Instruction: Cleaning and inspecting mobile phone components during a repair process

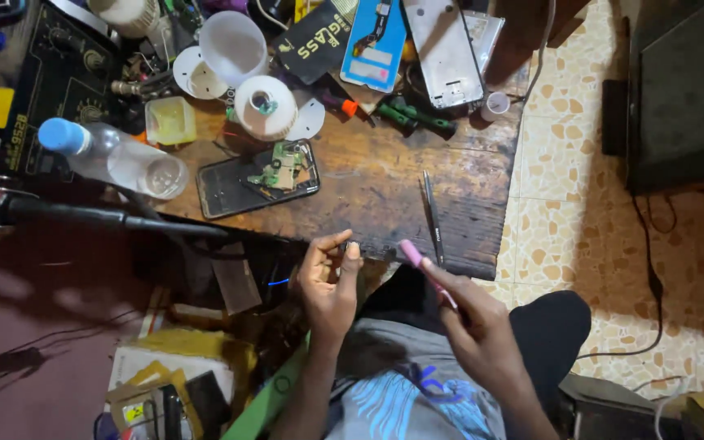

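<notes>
My left hand (329,281) is raised at the near edge of the worn wooden bench (385,187), thumb and forefinger pinched on a very small part that I cannot make out. My right hand (473,322) grips a pink-handled tool (425,270), its pink end pointing up and left toward the left hand. The two hands are a short gap apart. A dark phone (256,179) lies on the bench with a small green circuit board (280,167) on top. Metal tweezers (433,213) lie on the wood just beyond the right hand.
A clear plastic bottle (116,156) with a blue cap lies at left. White tape rolls (264,106), a plastic cup (232,45), screwdrivers (413,116), phone parts and packets crowd the back. A black hot-air wand (83,214) crosses the left. Tiled floor lies right.
</notes>
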